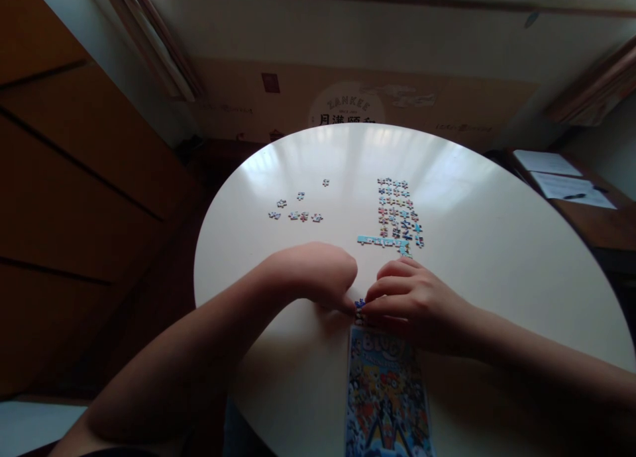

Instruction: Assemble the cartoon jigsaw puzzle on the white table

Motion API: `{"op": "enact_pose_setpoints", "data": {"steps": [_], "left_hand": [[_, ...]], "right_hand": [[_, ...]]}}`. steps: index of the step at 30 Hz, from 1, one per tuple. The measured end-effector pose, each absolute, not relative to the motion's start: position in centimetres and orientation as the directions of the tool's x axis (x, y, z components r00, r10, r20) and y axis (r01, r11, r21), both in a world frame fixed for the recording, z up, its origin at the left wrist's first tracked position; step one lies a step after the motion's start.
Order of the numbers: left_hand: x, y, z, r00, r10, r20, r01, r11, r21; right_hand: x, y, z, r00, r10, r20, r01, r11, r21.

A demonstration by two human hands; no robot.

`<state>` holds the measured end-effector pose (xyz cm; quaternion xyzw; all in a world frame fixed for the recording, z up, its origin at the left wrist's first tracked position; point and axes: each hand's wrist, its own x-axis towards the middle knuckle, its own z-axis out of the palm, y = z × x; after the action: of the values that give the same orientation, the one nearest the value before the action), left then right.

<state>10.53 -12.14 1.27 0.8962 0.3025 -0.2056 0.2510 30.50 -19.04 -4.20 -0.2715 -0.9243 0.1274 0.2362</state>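
Note:
A small group of jigsaw pieces (pixel 359 304), dark blue at the top, lies at the upper edge of a picture card (pixel 387 394). My left hand (pixel 325 275) is curled closed, with a fingertip or thumb at the left side of these pieces. From the right, the bent fingers of my right hand (pixel 415 297) close on the same pieces; its lower fingers are partly hidden. Just beyond the right hand, a joined light-blue strip of pieces (pixel 381 241) runs across, with more joined pieces at its right end.
Loose pieces (pixel 395 202) stand in rows beyond the strip. Several others (pixel 304 216) are scattered at the left of the round white table (pixel 238 258). Papers and a pen (pixel 574 196) lie on a brown surface at the right. A wooden cabinet (pixel 74 179) stands left.

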Motion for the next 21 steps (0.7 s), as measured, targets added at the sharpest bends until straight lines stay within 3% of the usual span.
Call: {"op": "enact_pose_setpoints", "data": {"steps": [4, 16, 21], "left_hand": [[10.47, -12.39, 1.01, 0.751, 0.476, -0.457, 0.647, -0.667, 0.368], [10.61, -12.70, 1.60, 0.744, 0.459, -0.486, 0.614, -0.756, 0.225], [10.69, -12.73, 1.78, 0.737, 0.451, -0.504, 0.615, -0.756, 0.222]], "right_hand": [[30.56, -19.02, -4.28, -0.770, 0.537, 0.344, 0.427, 0.835, -0.346], [30.82, -18.95, -4.68, -0.783, 0.534, 0.318, 0.426, 0.834, -0.351], [30.64, -19.44, -4.03, -0.798, 0.505, 0.329, 0.453, 0.863, -0.224]]}}
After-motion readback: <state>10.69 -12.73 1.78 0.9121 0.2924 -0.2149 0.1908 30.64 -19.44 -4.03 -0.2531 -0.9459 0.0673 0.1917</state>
